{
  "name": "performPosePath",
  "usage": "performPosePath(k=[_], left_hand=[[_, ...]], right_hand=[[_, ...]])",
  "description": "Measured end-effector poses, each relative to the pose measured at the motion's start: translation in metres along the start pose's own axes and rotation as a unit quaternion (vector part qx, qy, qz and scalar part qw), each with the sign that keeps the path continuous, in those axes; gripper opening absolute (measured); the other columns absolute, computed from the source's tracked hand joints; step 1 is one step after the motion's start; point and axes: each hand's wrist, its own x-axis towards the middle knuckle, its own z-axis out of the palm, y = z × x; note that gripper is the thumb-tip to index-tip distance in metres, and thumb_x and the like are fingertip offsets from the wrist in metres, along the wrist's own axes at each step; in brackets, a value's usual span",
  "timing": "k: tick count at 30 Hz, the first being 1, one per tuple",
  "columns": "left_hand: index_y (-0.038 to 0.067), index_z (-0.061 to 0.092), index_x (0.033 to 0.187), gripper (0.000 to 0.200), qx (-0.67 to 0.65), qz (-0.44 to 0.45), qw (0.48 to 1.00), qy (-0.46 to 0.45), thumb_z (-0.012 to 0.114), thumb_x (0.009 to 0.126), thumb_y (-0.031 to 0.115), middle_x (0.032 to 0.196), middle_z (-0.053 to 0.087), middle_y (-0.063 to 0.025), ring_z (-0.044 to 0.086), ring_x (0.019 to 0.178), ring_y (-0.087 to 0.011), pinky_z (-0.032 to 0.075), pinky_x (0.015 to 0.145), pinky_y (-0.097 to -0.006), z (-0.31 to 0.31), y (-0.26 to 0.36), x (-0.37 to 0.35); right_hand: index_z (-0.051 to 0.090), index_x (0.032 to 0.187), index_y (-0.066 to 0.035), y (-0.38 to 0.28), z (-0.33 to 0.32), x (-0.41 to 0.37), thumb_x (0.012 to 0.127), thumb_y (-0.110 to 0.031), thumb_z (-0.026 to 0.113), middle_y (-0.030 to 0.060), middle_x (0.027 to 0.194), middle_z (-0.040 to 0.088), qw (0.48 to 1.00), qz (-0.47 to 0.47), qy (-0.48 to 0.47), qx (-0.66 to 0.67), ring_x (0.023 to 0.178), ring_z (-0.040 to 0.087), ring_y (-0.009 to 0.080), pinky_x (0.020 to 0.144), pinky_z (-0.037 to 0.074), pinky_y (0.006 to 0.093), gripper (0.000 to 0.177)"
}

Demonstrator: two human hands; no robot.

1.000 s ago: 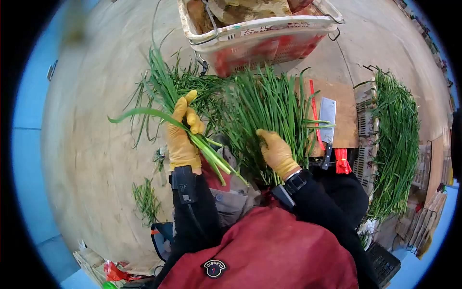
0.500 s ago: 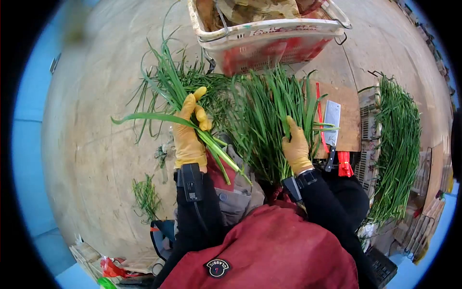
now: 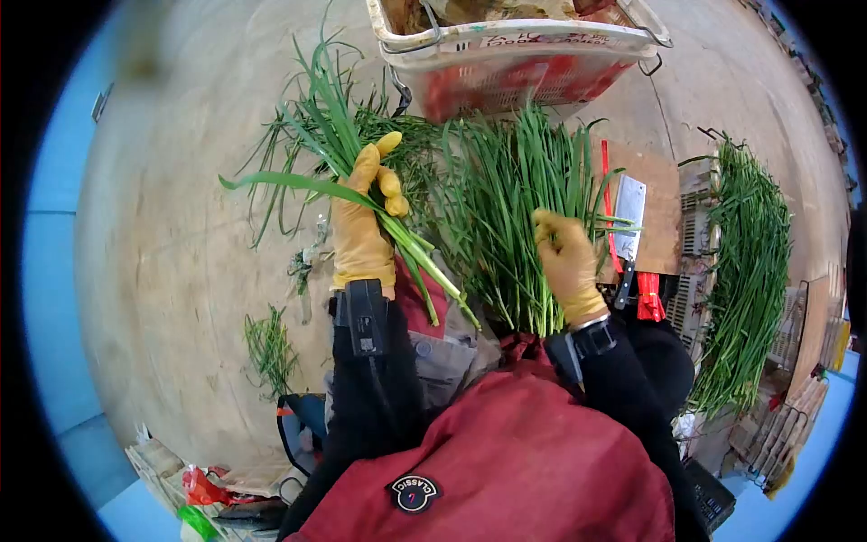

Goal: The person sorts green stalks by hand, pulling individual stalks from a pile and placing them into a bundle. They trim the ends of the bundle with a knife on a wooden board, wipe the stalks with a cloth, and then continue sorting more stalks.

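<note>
Head view, looking down past a dark red apron (image 3: 524,452) at two hands in yellow gloves. The left hand (image 3: 366,221) is closed around a slim bunch (image 3: 332,126) of leafy greens, held in front of the body, left of centre. Its leaves are long, narrow and mid-green, fanning up and away; one broad blade bends out to the left. Below the fingers the stems run pale green to nearly white, slanting down to the right with uneven ends.

The right hand (image 3: 569,262) is at the right side of a thick pile (image 3: 497,199) of the same greens, its fingers curled in; whether they pinch a blade, I cannot tell. The pile is dense and dark green, paler near the apron.

To its right, a knife (image 3: 629,217) with a black handle lies on a brown board (image 3: 661,199), beside a red strip (image 3: 606,199). Further right, more greens (image 3: 745,271) top a slatted crate (image 3: 695,212).
</note>
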Motion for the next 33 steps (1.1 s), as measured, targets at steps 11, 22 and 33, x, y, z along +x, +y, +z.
performPosePath(k=[11, 22, 33], left_hand=[[-0.003, 0.06, 0.12, 0.038, 0.01, 0.011, 1.0, 0.002, 0.059, 0.096, 0.027, 0.063, 0.051, 0.0031, 0.039, 0.048, -0.0054, 0.034, 0.046, -0.02, -0.002, 0.003, -0.004], [-0.003, 0.06, 0.12, 0.039, -0.01, -0.012, 1.0, -0.007, 0.06, 0.095, 0.027, 0.064, 0.052, 0.002, 0.041, 0.049, -0.0057, 0.036, 0.046, -0.0203, -0.005, 0.002, -0.007], [-0.001, 0.062, 0.119, 0.038, -0.018, -0.017, 0.999, -0.031, 0.061, 0.095, 0.028, 0.062, 0.054, 0.0015, 0.045, 0.047, -0.0067, 0.037, 0.044, -0.0214, -0.011, -0.005, 0.0]], right_hand=[[0.066, 0.101, -0.008, -0.025, 0.031, -0.027, 0.084, -0.032, 0.064, 0.0171, 0.094, 0.068, 0.861, 0.145, -0.375, -0.312, 0.092, 0.065, 0.0392, 0.078, 0.052, 0.046, 0.028], [0.055, 0.114, -0.007, -0.005, 0.049, -0.045, 0.088, -0.015, 0.054, 0.0181, 0.098, 0.068, 0.866, 0.129, -0.331, -0.35, 0.09, 0.066, 0.0391, 0.074, 0.053, 0.0473, 0.027], [0.051, 0.114, -0.007, 0.001, 0.055, -0.043, 0.088, -0.016, 0.056, 0.0184, 0.099, 0.066, 0.859, 0.118, -0.336, -0.367, 0.09, 0.067, 0.0385, 0.072, 0.054, 0.0469, 0.028]])
